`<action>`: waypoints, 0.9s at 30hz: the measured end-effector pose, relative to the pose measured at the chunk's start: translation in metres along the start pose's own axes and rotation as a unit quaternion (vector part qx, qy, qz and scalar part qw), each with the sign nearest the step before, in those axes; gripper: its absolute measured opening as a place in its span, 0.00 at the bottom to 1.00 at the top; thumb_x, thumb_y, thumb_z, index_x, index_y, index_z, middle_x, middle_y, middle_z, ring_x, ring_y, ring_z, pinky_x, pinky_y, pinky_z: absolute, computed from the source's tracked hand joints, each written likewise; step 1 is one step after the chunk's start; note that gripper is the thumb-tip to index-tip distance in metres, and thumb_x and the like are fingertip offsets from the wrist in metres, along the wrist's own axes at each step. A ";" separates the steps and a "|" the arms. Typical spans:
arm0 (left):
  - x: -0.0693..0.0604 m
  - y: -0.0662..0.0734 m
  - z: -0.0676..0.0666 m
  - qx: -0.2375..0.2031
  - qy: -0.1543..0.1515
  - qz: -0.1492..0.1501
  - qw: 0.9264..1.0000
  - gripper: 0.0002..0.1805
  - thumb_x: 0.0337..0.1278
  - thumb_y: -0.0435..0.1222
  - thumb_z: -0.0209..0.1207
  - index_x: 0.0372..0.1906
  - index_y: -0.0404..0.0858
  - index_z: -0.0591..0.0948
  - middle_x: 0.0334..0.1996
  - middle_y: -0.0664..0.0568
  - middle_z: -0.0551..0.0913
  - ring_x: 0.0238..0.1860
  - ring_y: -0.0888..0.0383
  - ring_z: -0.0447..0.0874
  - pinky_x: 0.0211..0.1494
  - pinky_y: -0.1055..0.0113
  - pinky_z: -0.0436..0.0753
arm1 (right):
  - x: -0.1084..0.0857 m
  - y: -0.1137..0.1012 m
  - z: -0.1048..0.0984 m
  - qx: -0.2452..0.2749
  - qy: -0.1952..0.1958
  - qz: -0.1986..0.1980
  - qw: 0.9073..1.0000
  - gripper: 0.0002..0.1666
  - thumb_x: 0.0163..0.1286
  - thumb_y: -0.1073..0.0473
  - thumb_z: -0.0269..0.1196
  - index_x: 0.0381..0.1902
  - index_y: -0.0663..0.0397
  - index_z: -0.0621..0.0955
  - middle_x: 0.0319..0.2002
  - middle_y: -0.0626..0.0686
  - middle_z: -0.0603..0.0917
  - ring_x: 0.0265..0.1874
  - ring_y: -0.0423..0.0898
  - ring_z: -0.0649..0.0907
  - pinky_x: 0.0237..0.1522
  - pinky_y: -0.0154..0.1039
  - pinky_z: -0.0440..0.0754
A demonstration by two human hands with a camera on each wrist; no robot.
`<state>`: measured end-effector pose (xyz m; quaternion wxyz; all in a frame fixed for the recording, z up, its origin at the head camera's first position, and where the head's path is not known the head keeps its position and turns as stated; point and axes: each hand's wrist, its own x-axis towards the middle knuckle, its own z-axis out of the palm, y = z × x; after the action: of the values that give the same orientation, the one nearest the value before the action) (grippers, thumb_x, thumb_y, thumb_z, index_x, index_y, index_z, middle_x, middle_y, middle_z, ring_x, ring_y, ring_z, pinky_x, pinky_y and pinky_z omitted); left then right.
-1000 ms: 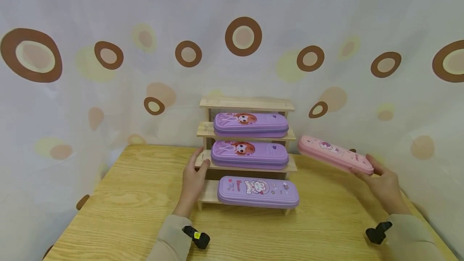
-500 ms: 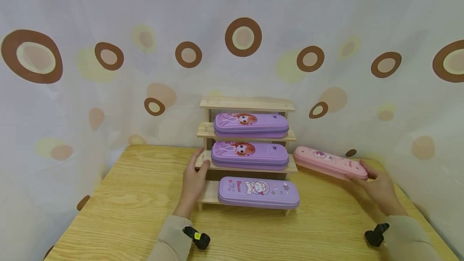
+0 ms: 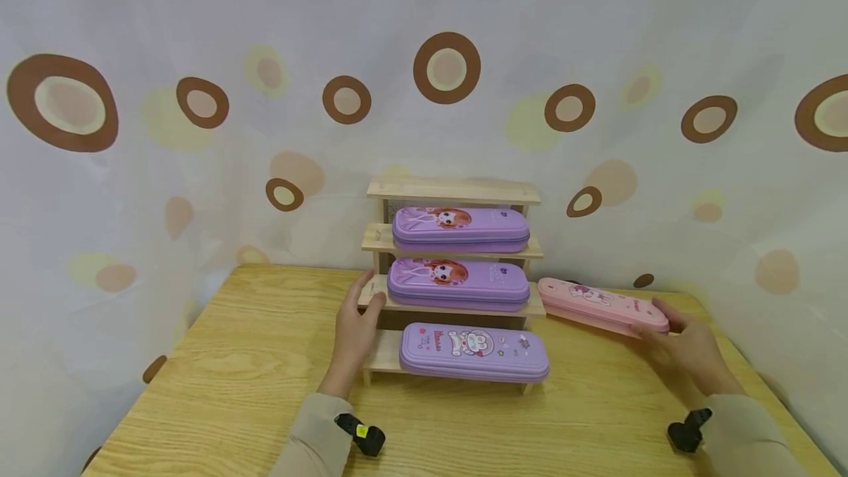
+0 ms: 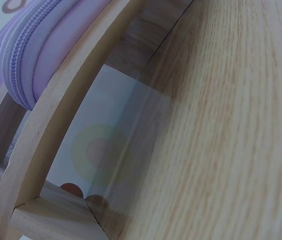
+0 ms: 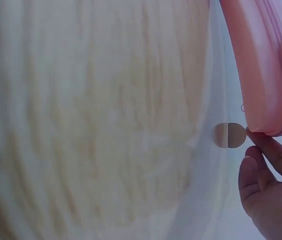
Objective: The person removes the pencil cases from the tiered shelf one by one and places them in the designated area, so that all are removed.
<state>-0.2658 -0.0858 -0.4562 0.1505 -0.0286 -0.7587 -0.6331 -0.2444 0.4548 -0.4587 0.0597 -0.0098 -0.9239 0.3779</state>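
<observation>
My right hand grips the right end of a pink zippered pencil case with a cartoon animal on its lid. The case is beside the right side of a stepped wooden rack; whether it rests on the table cannot be told. In the right wrist view, the thumb lies along the case's zipper and other fingers are by its end. At the rack's left side, my left hand holds the end of the second step from the bottom. Purple girl-print pencil cases lie on the two middle steps, and a lilac rabbit-print pencil case on the lowest.
The rack's top step carries nothing. The wooden table runs left, right and in front of the rack. A patterned curtain-like sheet hangs close behind and along the sides.
My right hand has lowered the pink pencil case and shifted it slightly left, and the case lies less steeply tilted. My left hand has stayed on the rack.
</observation>
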 end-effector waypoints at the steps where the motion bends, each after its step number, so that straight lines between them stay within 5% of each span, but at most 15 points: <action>1: 0.000 0.000 0.000 0.000 0.001 -0.001 1.000 0.27 0.70 0.44 0.54 0.72 0.51 0.68 0.73 0.52 0.64 0.74 0.49 0.54 0.75 0.46 0.54 | 0.001 0.001 -0.001 -0.007 -0.006 0.002 1.000 0.51 0.70 0.41 0.61 0.77 0.62 0.53 0.63 0.78 0.66 0.57 0.68 0.69 0.34 0.17 0.69; 5: 0.001 0.000 0.000 -0.001 0.001 0.001 1.000 0.27 0.70 0.44 0.54 0.72 0.52 0.68 0.73 0.53 0.64 0.74 0.49 0.54 0.75 0.46 0.55 | 0.007 0.004 -0.002 -0.024 -0.027 0.009 0.999 0.52 0.69 0.41 0.62 0.76 0.67 0.54 0.59 0.78 0.71 0.53 0.65 0.73 0.35 0.23 0.72; 9: 0.001 0.000 0.001 -0.004 0.000 0.004 1.000 0.27 0.70 0.44 0.54 0.72 0.51 0.68 0.73 0.53 0.64 0.74 0.49 0.54 0.75 0.46 0.54 | 0.010 0.007 -0.003 -0.017 -0.063 0.015 0.998 0.51 0.69 0.46 0.65 0.73 0.71 0.55 0.57 0.79 0.71 0.53 0.67 0.74 0.44 0.41 0.78; 15: 0.002 -0.002 0.001 -0.014 -0.004 0.008 1.000 0.27 0.71 0.44 0.54 0.72 0.50 0.68 0.73 0.53 0.64 0.75 0.49 0.53 0.75 0.45 0.53 | 0.007 0.000 -0.003 0.011 -0.095 0.029 0.995 0.53 0.71 0.46 0.63 0.75 0.71 0.49 0.64 0.82 0.59 0.61 0.75 0.65 0.56 0.68 0.69; 18: 0.002 -0.003 0.000 -0.014 -0.004 0.007 1.000 0.27 0.71 0.44 0.54 0.72 0.50 0.68 0.73 0.53 0.64 0.75 0.49 0.53 0.75 0.45 0.53 | 0.003 -0.007 -0.004 0.010 -0.072 0.044 0.996 0.52 0.73 0.42 0.58 0.76 0.69 0.47 0.67 0.83 0.52 0.62 0.79 0.61 0.58 0.73 0.65; 21: 0.001 -0.002 0.001 -0.008 -0.003 0.007 1.000 0.27 0.71 0.44 0.54 0.72 0.50 0.68 0.73 0.52 0.64 0.74 0.49 0.54 0.75 0.45 0.54 | 0.001 -0.014 -0.004 0.012 0.006 0.047 0.999 0.48 0.75 0.40 0.54 0.75 0.70 0.52 0.67 0.81 0.55 0.61 0.78 0.62 0.54 0.70 0.70; 24: 0.001 -0.002 0.001 -0.005 -0.003 0.007 1.000 0.27 0.70 0.43 0.54 0.72 0.50 0.68 0.73 0.52 0.64 0.74 0.49 0.54 0.75 0.45 0.54 | 0.000 -0.020 -0.003 0.013 0.092 0.033 0.995 0.42 0.75 0.41 0.53 0.71 0.69 0.62 0.65 0.75 0.65 0.57 0.68 0.68 0.47 0.44 0.79; 27: 0.000 -0.002 0.001 -0.004 0.001 0.004 1.000 0.27 0.70 0.43 0.54 0.72 0.50 0.69 0.73 0.52 0.64 0.74 0.49 0.55 0.75 0.45 0.55 | 0.000 -0.026 -0.001 0.016 0.140 0.012 0.990 0.36 0.75 0.44 0.54 0.68 0.67 0.68 0.60 0.68 0.72 0.50 0.49 0.73 0.35 0.24 0.73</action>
<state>-0.2667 -0.0855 -0.4580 0.1534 -0.0318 -0.7558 -0.6358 -0.2436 0.4369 -0.4397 0.1845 -0.0725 -0.8999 0.3885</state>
